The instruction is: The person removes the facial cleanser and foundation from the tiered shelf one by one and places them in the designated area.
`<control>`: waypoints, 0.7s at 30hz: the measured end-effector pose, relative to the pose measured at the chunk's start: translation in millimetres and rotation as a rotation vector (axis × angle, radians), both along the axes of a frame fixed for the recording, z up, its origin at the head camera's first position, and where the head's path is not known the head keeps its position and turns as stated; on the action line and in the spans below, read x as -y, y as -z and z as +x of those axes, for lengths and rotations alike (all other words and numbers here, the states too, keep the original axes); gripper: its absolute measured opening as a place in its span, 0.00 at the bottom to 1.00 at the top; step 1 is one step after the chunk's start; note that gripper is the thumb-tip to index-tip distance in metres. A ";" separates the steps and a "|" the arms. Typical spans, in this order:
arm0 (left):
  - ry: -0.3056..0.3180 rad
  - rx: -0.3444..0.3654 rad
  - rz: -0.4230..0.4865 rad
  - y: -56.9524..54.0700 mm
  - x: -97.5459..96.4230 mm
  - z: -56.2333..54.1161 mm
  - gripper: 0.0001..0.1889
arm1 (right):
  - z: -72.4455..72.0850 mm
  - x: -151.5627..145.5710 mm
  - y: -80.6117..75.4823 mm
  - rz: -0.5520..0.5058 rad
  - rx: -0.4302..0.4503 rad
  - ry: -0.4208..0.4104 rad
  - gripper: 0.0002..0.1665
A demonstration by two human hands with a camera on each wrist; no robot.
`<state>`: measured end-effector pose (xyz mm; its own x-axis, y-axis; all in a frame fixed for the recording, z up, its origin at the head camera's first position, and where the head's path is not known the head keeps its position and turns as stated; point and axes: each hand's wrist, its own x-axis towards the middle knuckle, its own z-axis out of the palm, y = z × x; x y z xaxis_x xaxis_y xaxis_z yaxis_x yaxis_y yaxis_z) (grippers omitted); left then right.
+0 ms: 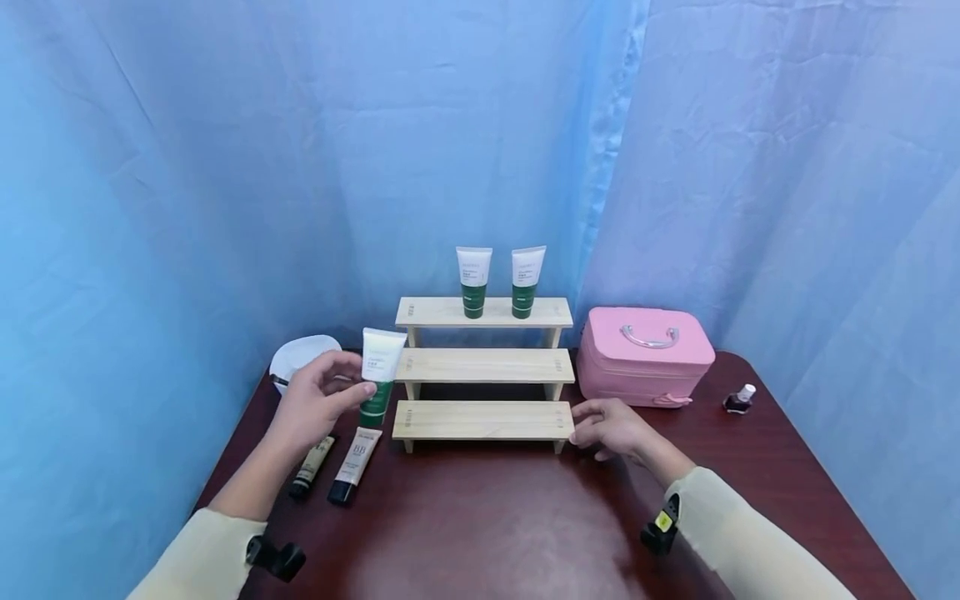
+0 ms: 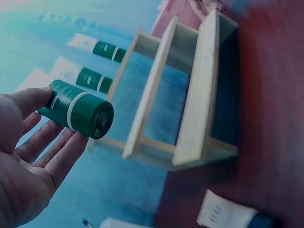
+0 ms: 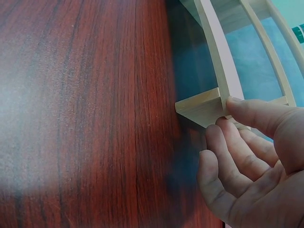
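Note:
My left hand [image 1: 311, 404] holds a white-and-green squeeze tube [image 1: 382, 362] upright between thumb and fingers, left of a three-step wooden display stand [image 1: 483, 419]. In the left wrist view the green cap [image 2: 92, 116] of that tube points toward the stand. Two matching tubes, one left [image 1: 474, 279] and one right [image 1: 528, 279], stand on the top step with caps down. At the right end of the lowest step, my right hand [image 1: 615, 429] grips the corner, thumb [image 3: 237, 105] on the board's edge and fingers curled by its end.
A BB cream tube [image 1: 356, 467] and a slim tube [image 1: 313, 462] lie on the dark red table [image 1: 487, 525] at left. A white rounded item [image 1: 303, 354] sits behind the left hand. Right of the stand are a pink case [image 1: 645, 358] and a small dark bottle [image 1: 738, 400]. Blue curtains [image 1: 450, 150] hang behind.

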<state>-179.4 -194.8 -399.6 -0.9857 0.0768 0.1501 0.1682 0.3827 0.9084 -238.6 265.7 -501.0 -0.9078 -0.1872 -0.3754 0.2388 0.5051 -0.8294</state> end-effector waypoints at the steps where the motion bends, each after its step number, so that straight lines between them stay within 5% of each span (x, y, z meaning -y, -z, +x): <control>1: -0.004 0.018 -0.002 3.9 4.2 4.3 0.20 | -0.4 0.2 -0.3 0.000 -0.001 -0.003 0.32; 11: 0.027 0.190 0.130 51.1 32.8 49.8 0.21 | -3.7 1.8 -1.1 -0.003 0.007 -0.007 0.33; 21: 0.058 0.403 0.130 82.8 47.1 91.9 0.29 | -0.5 0.2 -1.4 -0.006 0.016 -0.004 0.34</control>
<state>-87.5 -241.9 -482.4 -0.9620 0.1401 -0.2346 -0.1927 0.2610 0.9459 -239.1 265.5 -499.6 -0.9010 -0.1928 -0.3885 0.2501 0.5007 -0.8287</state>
